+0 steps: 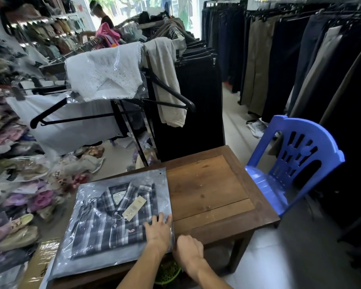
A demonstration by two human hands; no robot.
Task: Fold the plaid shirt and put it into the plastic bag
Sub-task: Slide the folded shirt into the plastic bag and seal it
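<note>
The folded plaid shirt (113,222) lies inside the clear plastic bag (117,217) at the left edge of the surface (213,197). The left hand (157,232) presses flat, grip wide, likely to steady it. The right hand (189,250) pinches the bag's right edge, probably sealing it. The dark checks show through, with a paper tag (133,207) at the collar.

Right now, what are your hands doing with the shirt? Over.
Left hand flat on plastic bag. Right hand pinching bag's edge. Plaid shirt folded inside. Nothing in the way.
</note>
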